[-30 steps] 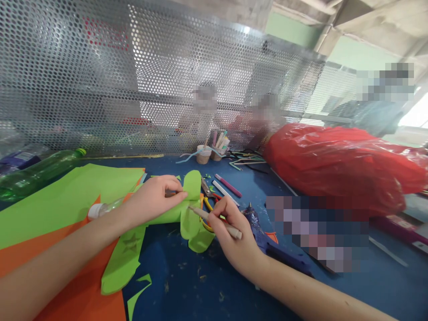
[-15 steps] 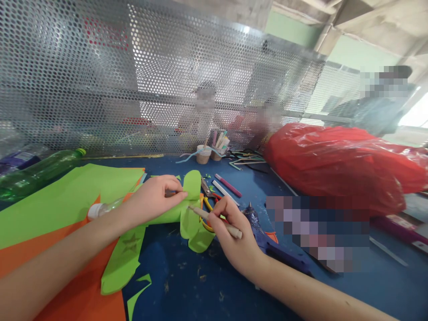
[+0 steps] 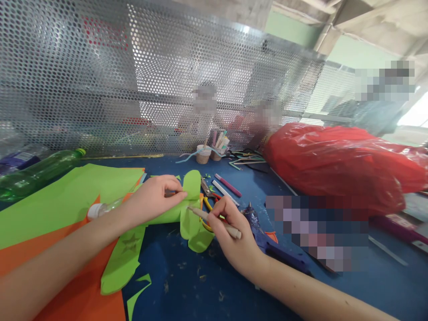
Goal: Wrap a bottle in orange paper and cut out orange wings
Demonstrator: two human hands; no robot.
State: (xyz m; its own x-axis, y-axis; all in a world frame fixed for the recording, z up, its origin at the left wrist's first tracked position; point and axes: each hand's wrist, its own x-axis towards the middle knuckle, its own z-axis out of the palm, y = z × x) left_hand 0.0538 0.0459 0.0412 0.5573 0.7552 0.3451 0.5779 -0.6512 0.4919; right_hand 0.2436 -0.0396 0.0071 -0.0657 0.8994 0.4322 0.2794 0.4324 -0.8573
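My right hand (image 3: 236, 229) grips a beige marker (image 3: 200, 215), its tip touching the tail of a green paper airplane model (image 3: 167, 215). Rounded green pieces stand out at the model's tail end, and a wing with a brown star (image 3: 130, 243) reaches toward me. My left hand (image 3: 157, 196) is closed on the model's body near the tail, thumb and fingers pressing it. The clear bottle neck with a white cap (image 3: 95, 211) pokes out at the model's left end. Scissors (image 3: 207, 189) with yellow handles lie just behind the right hand.
Right of my hand lies a blue glue gun (image 3: 281, 252). A big red plastic bag (image 3: 341, 165) fills the right side. Green (image 3: 43, 207) and orange paper (image 3: 83, 294) sheets spread at left, beside a green bottle (image 3: 40, 171). Cups of markers (image 3: 203, 155) stand by the perforated metal screen (image 3: 160, 80).
Almost nothing differs. The marker and my right hand have shifted very slightly left at the tail; my left hand stays in place.
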